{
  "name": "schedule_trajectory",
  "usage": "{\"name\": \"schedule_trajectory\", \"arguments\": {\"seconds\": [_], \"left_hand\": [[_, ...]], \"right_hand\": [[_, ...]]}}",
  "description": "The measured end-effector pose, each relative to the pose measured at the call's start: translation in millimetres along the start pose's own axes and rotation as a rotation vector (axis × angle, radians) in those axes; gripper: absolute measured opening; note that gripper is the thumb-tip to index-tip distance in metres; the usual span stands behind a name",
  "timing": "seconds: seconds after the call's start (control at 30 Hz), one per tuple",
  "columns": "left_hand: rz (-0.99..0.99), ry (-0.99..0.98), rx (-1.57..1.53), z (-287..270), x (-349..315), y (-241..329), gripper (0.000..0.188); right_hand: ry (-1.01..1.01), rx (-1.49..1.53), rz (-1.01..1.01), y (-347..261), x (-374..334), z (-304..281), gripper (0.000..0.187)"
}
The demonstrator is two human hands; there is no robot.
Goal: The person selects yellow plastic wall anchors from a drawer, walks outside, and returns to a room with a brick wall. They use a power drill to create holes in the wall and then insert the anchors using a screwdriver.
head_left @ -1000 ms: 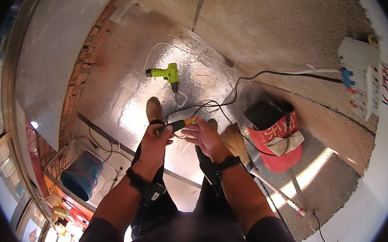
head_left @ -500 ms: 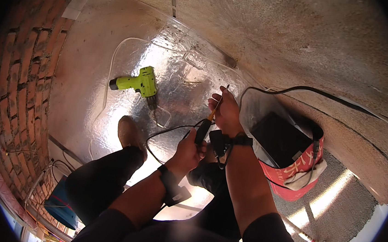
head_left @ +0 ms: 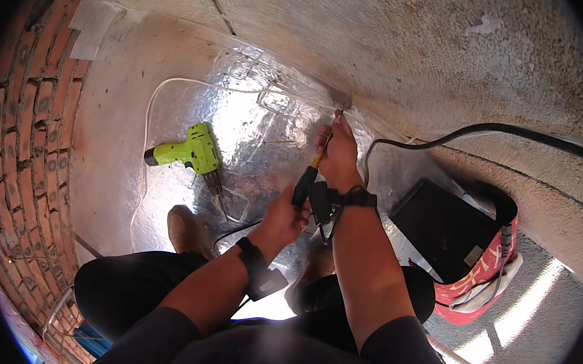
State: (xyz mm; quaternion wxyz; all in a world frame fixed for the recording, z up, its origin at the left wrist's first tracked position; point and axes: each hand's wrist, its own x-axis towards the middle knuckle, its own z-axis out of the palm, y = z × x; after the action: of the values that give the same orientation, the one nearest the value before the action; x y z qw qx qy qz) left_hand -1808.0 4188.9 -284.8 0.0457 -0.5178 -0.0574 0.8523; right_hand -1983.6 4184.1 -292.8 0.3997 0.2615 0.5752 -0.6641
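My left hand (head_left: 284, 217) is closed round the black and orange handle of a screwdriver (head_left: 304, 185). Its shaft runs up along my right hand (head_left: 339, 157), whose fingers are closed about the shaft near the tip, partly hiding it. The tip points at the base of the rough wall (head_left: 413, 54), close to a small yellowish bit in the corner; whether it touches anything I cannot tell. Black devices are strapped to both wrists. A green cordless drill (head_left: 201, 150) with a long bit lies on the shiny foil-like floor covering (head_left: 240, 136), left of my hands.
A white cable (head_left: 150, 118) loops over the covering, and a black cable (head_left: 462, 133) runs along the wall. On the right, a red bag (head_left: 465, 301) holds a black flat box (head_left: 445, 230). Bare brick wall (head_left: 39, 132) rises on the left. My knees are bent below my arms.
My right hand and the screwdriver tip have moved up to the wall's base. My knees have bent lower and spread. The view has shifted, and the drill lies where it was.
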Motion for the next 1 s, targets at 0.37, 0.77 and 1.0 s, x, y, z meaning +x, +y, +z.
{"name": "schedule_trajectory", "arguments": {"seconds": [0.37, 0.77, 1.0], "left_hand": [[0.005, 0.031, 0.037, 3.8, 7.7, 2.4, 0.038], [0.062, -0.076, -0.044, 2.6, 15.6, -2.4, 0.034], [0.258, 0.006, 0.158, 8.3, 18.2, -4.6, 0.020]], "right_hand": [[0.047, -0.022, -0.018, 3.5, 9.5, 1.2, 0.039], [0.038, -0.030, -0.072, 3.4, 11.9, -1.3, 0.031], [0.026, -0.006, -0.075, 1.5, 17.0, -3.8, 0.031]]}}
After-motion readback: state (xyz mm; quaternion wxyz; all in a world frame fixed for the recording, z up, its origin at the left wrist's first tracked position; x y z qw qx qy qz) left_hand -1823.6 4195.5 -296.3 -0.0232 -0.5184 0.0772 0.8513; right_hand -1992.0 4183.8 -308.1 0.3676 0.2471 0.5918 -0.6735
